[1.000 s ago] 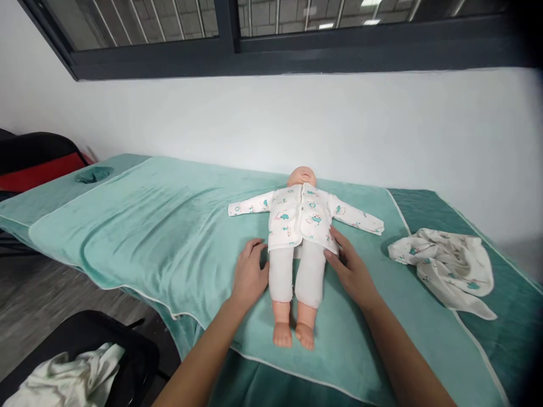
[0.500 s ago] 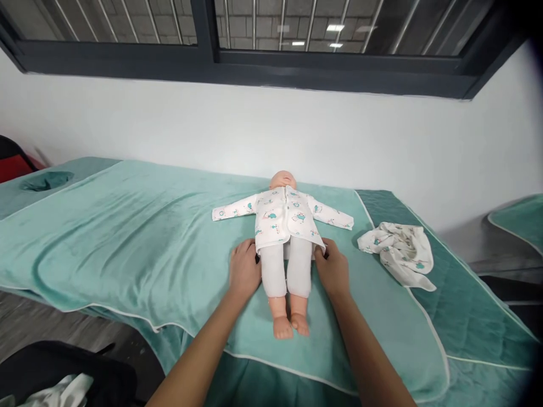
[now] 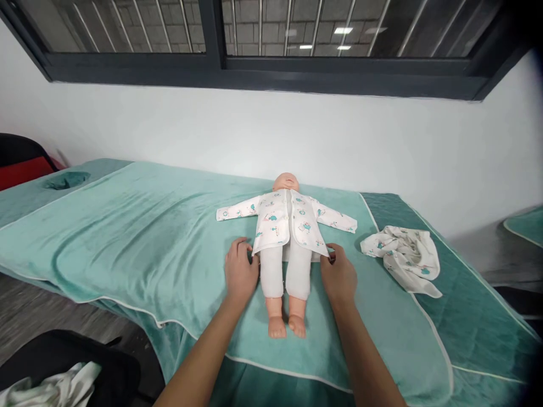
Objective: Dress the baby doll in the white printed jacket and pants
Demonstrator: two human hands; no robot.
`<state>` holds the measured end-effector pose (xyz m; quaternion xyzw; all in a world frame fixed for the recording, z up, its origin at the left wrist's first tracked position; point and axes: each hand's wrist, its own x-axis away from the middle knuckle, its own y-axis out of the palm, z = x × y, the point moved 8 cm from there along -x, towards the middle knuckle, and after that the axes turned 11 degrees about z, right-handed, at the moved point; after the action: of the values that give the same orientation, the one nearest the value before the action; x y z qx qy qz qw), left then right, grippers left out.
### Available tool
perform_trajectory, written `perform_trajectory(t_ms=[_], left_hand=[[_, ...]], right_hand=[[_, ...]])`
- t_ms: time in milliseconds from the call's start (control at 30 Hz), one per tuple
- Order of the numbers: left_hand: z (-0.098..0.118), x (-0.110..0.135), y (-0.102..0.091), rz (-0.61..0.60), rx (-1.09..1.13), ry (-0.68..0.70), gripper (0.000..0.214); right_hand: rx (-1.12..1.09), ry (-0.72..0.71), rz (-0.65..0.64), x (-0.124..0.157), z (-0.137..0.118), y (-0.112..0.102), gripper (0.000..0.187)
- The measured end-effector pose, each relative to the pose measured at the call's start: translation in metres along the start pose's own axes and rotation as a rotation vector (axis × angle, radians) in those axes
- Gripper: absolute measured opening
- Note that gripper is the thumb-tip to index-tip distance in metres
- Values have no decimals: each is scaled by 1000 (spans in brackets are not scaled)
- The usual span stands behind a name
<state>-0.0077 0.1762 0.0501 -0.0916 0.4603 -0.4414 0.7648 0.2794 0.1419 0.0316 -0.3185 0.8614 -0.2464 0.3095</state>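
A baby doll (image 3: 285, 249) lies on its back on a teal towel (image 3: 148, 237), head toward the wall. It wears a white printed shirt (image 3: 283, 221) and white trousers, with bare feet toward me. My left hand (image 3: 240, 272) pinches the shirt's lower left hem corner. At the opposite hem corner, my right hand (image 3: 339, 277) pinches the shirt. The two hems are pulled slightly outward.
A crumpled printed garment (image 3: 403, 257) lies on the darker teal cover to the right. A black container with white cloth (image 3: 55, 379) sits on the floor at lower left. The white wall and a dark window frame stand behind the bed.
Both hands moved from lying flat beside the doll's hips to gripping the shirt's bottom corners, and the hem now flares outward. The view has shifted slightly.
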Motion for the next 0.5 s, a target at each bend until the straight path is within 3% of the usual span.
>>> perform_trajectory(t_ms=[133, 267, 367, 500], left_hand=[[6, 1, 1, -11, 105, 48, 29], [6, 2, 3, -50, 244, 34, 28], [-3, 0, 1, -19, 342, -58, 29], [-14, -7, 6, -3, 482, -229, 21]], right_hand=[[-232, -283, 89, 0, -19, -1, 52], [-389, -459, 8, 5, -29, 6, 47], [-519, -391, -77, 7, -25, 6, 40], [-707, -135, -203, 7, -11, 9, 36]])
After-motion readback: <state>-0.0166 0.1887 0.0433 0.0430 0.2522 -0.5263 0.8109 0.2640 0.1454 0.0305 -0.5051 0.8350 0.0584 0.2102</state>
